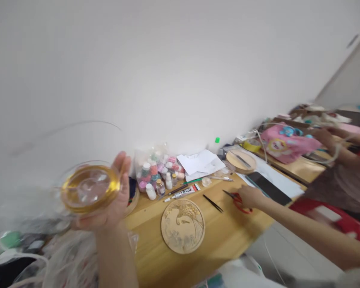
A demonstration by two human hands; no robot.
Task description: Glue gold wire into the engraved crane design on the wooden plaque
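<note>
Raised at the left, my left hand (117, 200) is closed around a clear plastic spool of gold wire (66, 194). A thin loose strand arcs above the spool. My right hand (250, 197) reaches down to the table, its fingers closed at the red-handled scissors (237, 205), whose dark blades point toward the wall. Left of the scissors lie black tweezers (213, 203). A round wooden plaque (183, 228) with a raised gold and grey pattern lies flat between my two hands.
Along the wall sit a bag of small coloured bottles (159, 170), a glue tube (186, 192), white papers (201, 164) and a round wooden disc (240, 161). A dark phone (270, 188) lies on paper. At the right, another person's hands (325, 138) are near a pink bag (288, 142).
</note>
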